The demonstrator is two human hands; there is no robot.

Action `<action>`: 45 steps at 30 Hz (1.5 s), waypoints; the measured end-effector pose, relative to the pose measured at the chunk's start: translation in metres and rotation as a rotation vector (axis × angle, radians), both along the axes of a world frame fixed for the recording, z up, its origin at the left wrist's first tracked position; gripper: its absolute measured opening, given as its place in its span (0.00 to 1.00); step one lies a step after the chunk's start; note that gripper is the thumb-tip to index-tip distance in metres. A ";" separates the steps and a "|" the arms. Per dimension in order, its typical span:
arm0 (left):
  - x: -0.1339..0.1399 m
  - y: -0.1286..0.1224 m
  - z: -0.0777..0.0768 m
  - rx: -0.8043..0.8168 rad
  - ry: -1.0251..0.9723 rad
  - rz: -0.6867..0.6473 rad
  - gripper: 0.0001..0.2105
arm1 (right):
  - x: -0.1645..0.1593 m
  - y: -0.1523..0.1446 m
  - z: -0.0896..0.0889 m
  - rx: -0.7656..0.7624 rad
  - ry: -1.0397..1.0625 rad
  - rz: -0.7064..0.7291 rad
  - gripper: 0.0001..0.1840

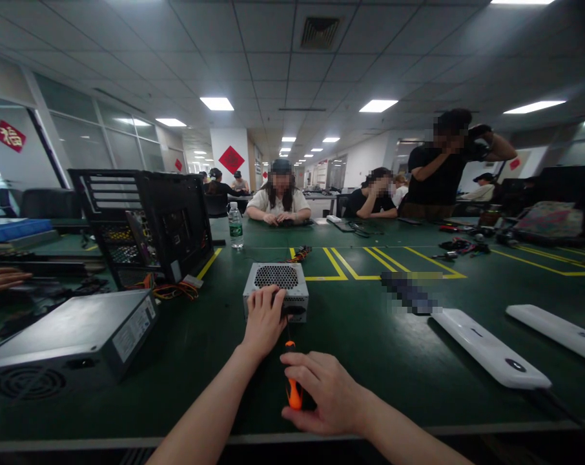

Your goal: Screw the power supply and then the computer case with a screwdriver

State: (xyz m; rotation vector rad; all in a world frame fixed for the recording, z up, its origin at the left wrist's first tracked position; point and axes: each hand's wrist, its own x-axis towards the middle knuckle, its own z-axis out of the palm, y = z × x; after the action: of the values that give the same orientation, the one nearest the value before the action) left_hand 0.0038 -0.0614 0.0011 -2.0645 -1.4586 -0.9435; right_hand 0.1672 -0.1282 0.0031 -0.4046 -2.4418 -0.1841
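Note:
A grey computer power supply (299, 290) with a honeycomb grille on top sits on the green table in front of me. My left hand (266, 316) rests on its near left side, fingers curled over the top edge and gripping it. In my right hand (326, 391) is an orange and black screwdriver (294, 391), its handle between thumb and fingers. The screwdriver's thin shaft points away from me toward the near face of the power supply, by a dark part there. Whether the tip touches a screw is too small to tell.
On the left are a larger power supply (70, 336), an open black computer case (152, 223) and another person's hand (4, 279). A water bottle (236, 226) stands behind. White elongated devices (486, 345) lie right. A seated person (279, 200) works opposite.

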 end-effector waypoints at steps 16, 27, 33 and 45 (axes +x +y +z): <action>0.003 0.000 0.000 0.010 -0.023 0.005 0.21 | -0.003 -0.001 0.003 0.071 -0.016 -0.017 0.18; 0.004 0.000 0.001 -0.017 -0.048 0.013 0.21 | -0.001 0.001 0.003 0.081 -0.040 -0.064 0.21; 0.003 -0.008 0.006 0.010 -0.061 -0.017 0.21 | 0.000 0.000 0.001 -0.016 -0.103 -0.068 0.15; -0.002 -0.003 -0.001 -0.777 -0.619 -0.190 0.16 | -0.002 0.002 0.006 -0.055 -0.148 -0.065 0.13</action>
State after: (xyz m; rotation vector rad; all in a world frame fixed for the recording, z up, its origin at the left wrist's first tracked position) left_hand 0.0014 -0.0643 0.0006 -2.6172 -2.2487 -1.3183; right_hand 0.1650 -0.1267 0.0088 -0.5110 -2.5858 -0.1801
